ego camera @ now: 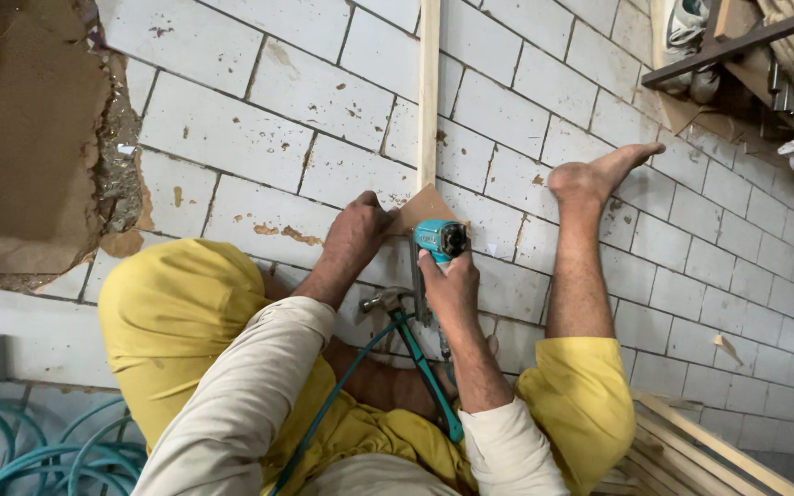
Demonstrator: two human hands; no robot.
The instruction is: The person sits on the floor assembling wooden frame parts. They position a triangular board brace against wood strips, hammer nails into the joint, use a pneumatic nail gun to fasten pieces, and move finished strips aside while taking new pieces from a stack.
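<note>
nail gun [440, 241] teal | trousers [176, 312] yellow | floor tiles [323, 92] white
</note>
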